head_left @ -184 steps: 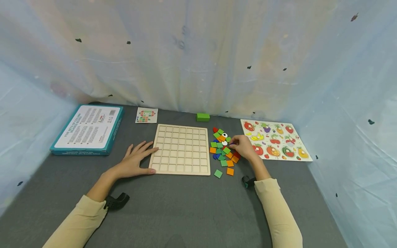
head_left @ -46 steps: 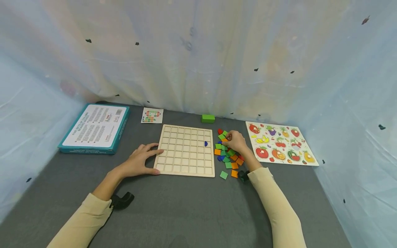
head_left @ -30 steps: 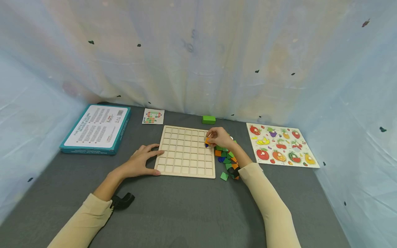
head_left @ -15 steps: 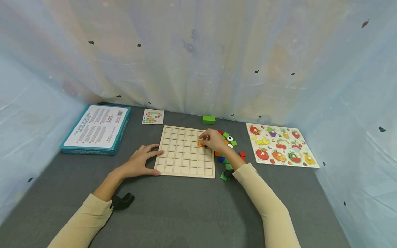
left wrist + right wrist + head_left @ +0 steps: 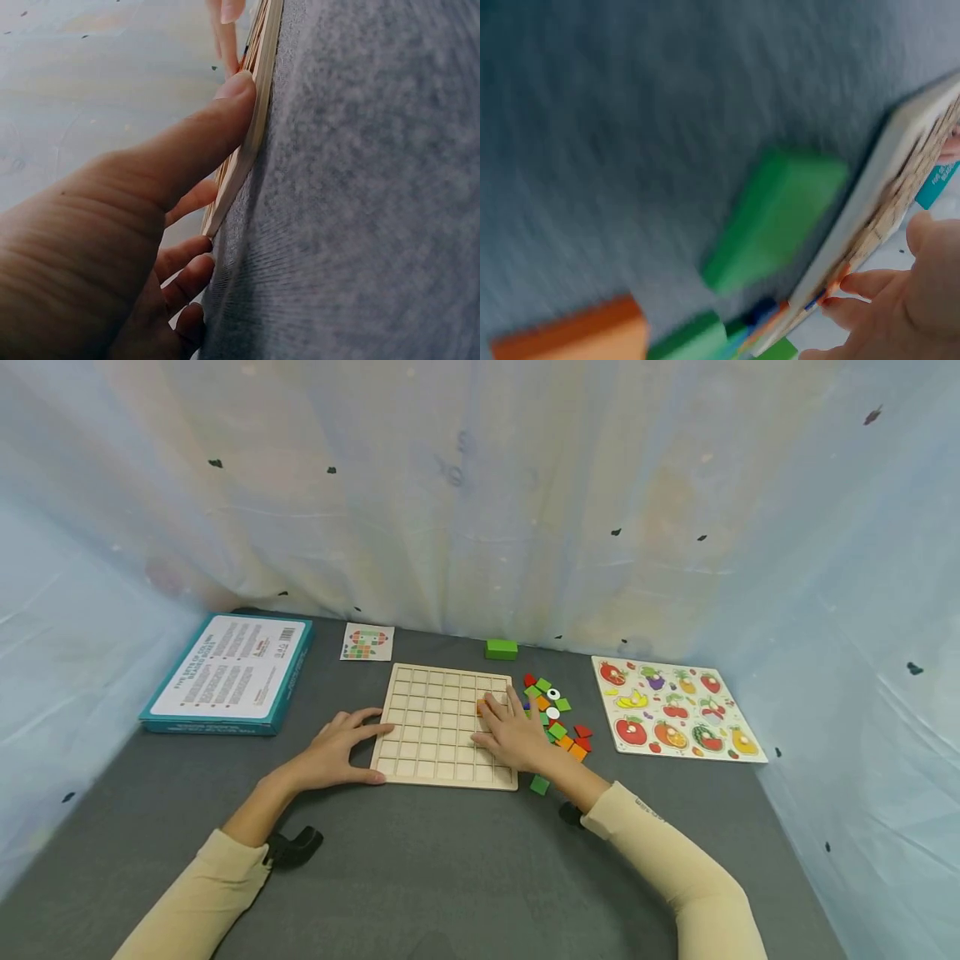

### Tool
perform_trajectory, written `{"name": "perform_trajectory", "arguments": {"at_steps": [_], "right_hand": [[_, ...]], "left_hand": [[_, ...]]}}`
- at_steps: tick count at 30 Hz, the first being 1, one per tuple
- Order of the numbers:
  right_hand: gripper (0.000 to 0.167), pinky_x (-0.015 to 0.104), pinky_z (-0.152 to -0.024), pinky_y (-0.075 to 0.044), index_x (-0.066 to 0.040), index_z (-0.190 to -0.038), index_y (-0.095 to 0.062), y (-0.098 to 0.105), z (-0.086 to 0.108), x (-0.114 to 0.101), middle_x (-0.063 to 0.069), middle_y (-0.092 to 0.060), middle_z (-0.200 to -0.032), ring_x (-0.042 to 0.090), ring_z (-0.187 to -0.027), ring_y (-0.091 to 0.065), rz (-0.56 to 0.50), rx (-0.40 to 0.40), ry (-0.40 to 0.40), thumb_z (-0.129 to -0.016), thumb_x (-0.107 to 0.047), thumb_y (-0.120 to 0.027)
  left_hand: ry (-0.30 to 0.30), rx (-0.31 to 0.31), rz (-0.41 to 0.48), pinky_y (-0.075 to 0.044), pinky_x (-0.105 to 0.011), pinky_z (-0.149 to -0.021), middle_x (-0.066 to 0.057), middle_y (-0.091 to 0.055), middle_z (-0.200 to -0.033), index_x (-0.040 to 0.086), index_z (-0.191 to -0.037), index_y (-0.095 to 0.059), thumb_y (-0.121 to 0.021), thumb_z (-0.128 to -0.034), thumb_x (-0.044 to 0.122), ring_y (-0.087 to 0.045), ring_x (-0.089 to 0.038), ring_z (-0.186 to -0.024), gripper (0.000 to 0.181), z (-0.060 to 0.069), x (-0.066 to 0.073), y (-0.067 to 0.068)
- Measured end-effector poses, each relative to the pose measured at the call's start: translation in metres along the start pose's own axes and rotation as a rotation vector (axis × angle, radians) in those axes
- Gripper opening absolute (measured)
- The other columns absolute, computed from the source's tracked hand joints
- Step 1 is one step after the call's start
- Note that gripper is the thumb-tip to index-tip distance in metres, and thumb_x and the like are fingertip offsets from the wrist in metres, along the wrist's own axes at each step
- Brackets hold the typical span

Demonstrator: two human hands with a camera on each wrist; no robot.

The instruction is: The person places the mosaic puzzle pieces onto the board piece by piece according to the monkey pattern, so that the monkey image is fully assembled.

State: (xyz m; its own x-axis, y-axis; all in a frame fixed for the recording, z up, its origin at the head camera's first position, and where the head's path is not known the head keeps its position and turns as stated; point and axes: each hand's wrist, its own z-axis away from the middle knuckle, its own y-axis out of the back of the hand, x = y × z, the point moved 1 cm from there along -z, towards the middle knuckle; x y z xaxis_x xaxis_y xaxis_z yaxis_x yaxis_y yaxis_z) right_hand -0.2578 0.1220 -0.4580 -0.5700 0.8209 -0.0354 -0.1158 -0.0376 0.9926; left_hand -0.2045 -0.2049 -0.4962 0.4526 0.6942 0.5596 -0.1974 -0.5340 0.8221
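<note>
A pale wooden grid board (image 5: 427, 727) lies on the grey table. My left hand (image 5: 330, 753) rests at its left side, index finger on the left rim and thumb on the near-left corner. In the left wrist view the thumb (image 5: 217, 124) lies along the board's edge. My right hand (image 5: 519, 739) is spread over the board's right part, fingers fairly straight. Its fingertips touch an orange square tile (image 5: 480, 707) on the grid. A blue sliver (image 5: 814, 301) shows beside that tile in the right wrist view; the head view hides it under the hand.
Loose coloured tiles (image 5: 558, 732) lie right of the board, with a single green tile (image 5: 539, 785) nearer. Behind are a pattern card (image 5: 367, 642) and a green block (image 5: 501, 649). A teal box (image 5: 225, 672) is at left, a fruit puzzle board (image 5: 675, 710) at right.
My right hand brought an orange tile from the pile onto the board, released its pinch and spread its fingers. A blue half-round piece came onto the grid earlier. My left hand stayed at the board.
</note>
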Motion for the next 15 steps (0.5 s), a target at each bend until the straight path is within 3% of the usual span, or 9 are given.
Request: {"name": "perform_trajectory", "arguments": {"at_steps": [3,15], "right_hand": [[0.068,0.069,-0.111,-0.006,-0.015,-0.160,-0.023,-0.0043,0.0057,-0.0028,0.006,-0.017,-0.166,0.041,-0.150,-0.003,0.004,-0.028,-0.020,-0.105,-0.054,-0.033],[0.069,0.070,-0.110,-0.006,-0.009,-0.159,-0.023,-0.0019,0.0105,-0.0026,0.013,-0.015,-0.165,0.043,-0.150,-0.004,-0.098,-0.007,-0.014,-0.106,-0.050,-0.038]], "left_hand": [[0.001,-0.006,0.007,-0.030,-0.064,-0.097,-0.017,-0.032,-0.157,0.015,-0.148,-0.050,-0.079,-0.0772,0.059,-0.036,-0.036,-0.125,0.089,-0.0002,0.0003,-0.0001],[0.000,0.001,0.002,-0.030,-0.064,-0.097,-0.016,-0.032,-0.157,0.016,-0.149,-0.050,-0.078,-0.0772,0.060,-0.037,-0.036,-0.125,0.088,-0.0007,-0.0030,-0.0015]]}}
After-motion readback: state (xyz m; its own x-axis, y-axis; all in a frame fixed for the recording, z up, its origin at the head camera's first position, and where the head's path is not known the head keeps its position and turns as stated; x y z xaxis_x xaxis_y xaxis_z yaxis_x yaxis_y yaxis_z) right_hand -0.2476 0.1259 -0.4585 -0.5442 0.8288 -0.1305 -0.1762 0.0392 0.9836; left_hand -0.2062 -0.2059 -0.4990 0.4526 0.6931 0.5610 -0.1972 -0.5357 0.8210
